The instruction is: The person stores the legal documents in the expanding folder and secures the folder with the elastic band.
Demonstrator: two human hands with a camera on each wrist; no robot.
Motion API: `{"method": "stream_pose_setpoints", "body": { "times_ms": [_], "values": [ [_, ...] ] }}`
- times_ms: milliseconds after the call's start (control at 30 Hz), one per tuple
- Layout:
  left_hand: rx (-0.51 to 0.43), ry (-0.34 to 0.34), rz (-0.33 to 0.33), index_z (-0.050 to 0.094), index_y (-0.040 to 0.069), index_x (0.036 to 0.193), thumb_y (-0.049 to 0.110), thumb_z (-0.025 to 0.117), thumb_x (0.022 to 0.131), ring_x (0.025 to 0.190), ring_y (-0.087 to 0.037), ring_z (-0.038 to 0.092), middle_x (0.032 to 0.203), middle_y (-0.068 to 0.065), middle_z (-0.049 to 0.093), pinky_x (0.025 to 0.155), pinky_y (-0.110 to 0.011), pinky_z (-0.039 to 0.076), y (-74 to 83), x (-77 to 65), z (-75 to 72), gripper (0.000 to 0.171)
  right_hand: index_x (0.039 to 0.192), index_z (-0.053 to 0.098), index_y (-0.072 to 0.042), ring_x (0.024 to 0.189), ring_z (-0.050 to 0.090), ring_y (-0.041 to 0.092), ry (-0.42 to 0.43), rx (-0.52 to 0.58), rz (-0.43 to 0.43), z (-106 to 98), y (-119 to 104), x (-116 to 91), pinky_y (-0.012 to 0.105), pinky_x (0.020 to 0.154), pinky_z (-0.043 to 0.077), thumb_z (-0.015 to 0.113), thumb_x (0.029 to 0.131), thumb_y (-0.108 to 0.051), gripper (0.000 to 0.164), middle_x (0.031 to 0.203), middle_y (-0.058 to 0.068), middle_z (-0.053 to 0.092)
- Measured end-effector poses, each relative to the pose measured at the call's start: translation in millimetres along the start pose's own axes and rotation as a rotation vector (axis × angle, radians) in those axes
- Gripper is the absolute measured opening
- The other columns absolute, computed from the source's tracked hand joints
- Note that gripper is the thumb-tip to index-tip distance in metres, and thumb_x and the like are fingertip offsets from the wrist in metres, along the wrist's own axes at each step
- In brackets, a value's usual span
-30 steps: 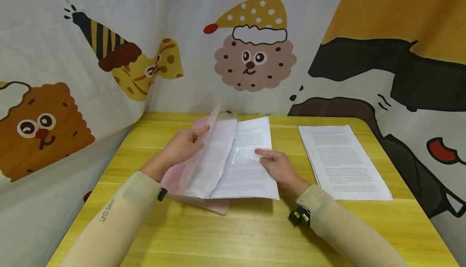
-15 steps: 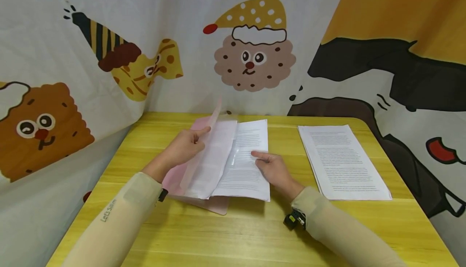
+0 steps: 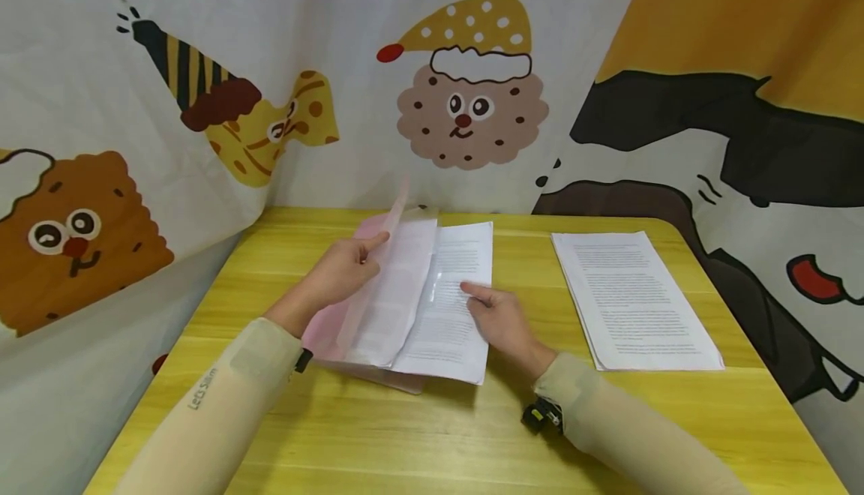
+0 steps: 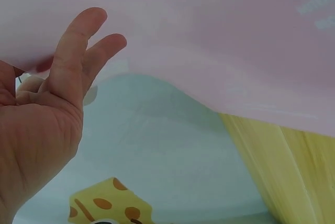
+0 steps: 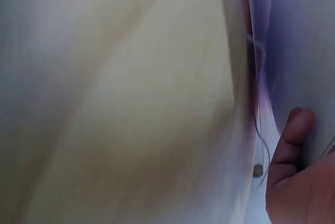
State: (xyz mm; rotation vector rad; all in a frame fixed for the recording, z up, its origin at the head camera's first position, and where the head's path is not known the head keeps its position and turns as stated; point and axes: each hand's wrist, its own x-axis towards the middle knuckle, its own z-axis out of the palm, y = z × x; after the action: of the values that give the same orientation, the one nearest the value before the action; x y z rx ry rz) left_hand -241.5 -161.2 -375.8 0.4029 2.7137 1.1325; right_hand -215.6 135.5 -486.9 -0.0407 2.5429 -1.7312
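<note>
A pink file folder [image 3: 327, 330] lies opened on the table, its translucent inner leaves raised. My left hand [image 3: 337, 276] holds a pink leaf [image 3: 383, 270] between thumb and fingers. In the left wrist view, two fingers of that hand [image 4: 68, 72] extend along the pink sheet [image 4: 209, 35]. To the right, my right hand [image 3: 508, 326] grips the right edge of a stack of printed papers [image 3: 442, 337], thumb on top. The stack's left part sits under the translucent leaf. The right wrist view shows the thumb of my right hand [image 5: 301, 182] against a pale sheet [image 5: 309, 62].
Another stack of printed papers [image 3: 634, 300] lies on the right of the wooden table [image 3: 378, 442]. A curtain with cartoon prints [image 3: 324, 22] hangs behind and beside the table. Bare tabletop lies in front of the folder.
My right hand has moved left and slightly toward me with the papers, so less of the stack sticks out of the folder. My left hand has stayed nearly still.
</note>
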Motion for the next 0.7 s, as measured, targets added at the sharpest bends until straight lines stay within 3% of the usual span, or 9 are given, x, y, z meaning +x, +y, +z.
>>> {"method": "stream_pose_setpoints", "body": {
  "times_ms": [200,333,400,600,700],
  "values": [
    [-0.014,-0.003,-0.014,0.043,0.015,0.163,0.011,0.054,0.104,0.054,-0.014,0.029,0.089,-0.013,0.059,0.052,-0.024,0.033,1.4,-0.6,3.0,0.06,0.139,0.072,-0.009,0.125,0.07,0.031,-0.031,0.008,0.027,12.0,-7.1,4.4,0.042,0.101,0.06,0.063,0.104,-0.01,0.036,0.143,0.017,0.07],
    [-0.029,0.008,0.026,0.045,0.01,0.161,0.008,0.054,0.102,0.055,-0.013,0.025,0.112,-0.02,0.07,0.051,-0.024,0.029,-0.4,-1.0,5.5,0.059,0.144,0.069,-0.009,0.137,0.061,0.03,-0.087,0.044,0.054,12.6,-8.5,10.8,0.045,0.111,0.054,0.064,0.105,-0.014,0.04,0.152,0.015,0.064],
    [-0.027,0.009,0.033,0.046,0.01,0.161,0.009,0.054,0.102,0.055,-0.012,0.026,0.115,-0.022,0.07,0.052,-0.023,0.029,-0.6,-1.0,6.3,0.059,0.145,0.067,-0.009,0.137,0.059,0.027,-0.092,0.068,0.067,9.1,-5.7,13.1,0.039,0.109,0.053,0.065,0.104,-0.015,0.041,0.154,0.013,0.062],
    [-0.021,0.009,0.028,0.045,0.012,0.161,0.011,0.054,0.103,0.053,-0.012,0.026,0.095,-0.017,0.064,0.05,-0.024,0.03,-1.4,0.6,5.3,0.059,0.147,0.066,-0.007,0.093,0.066,0.02,-0.07,0.198,0.128,-13.9,6.5,13.7,0.026,0.072,0.058,0.067,0.102,-0.008,0.045,0.124,0.019,0.069],
    [-0.025,0.005,0.02,0.044,0.012,0.162,0.011,0.053,0.103,0.053,-0.012,0.026,0.122,-0.019,0.071,0.05,-0.024,0.03,-1.5,0.9,3.7,0.059,0.145,0.066,-0.005,0.084,0.069,0.018,-0.094,0.236,0.156,-23.6,10.0,13.2,0.027,0.069,0.061,0.069,0.101,-0.005,0.044,0.118,0.018,0.07]
  ]
}}
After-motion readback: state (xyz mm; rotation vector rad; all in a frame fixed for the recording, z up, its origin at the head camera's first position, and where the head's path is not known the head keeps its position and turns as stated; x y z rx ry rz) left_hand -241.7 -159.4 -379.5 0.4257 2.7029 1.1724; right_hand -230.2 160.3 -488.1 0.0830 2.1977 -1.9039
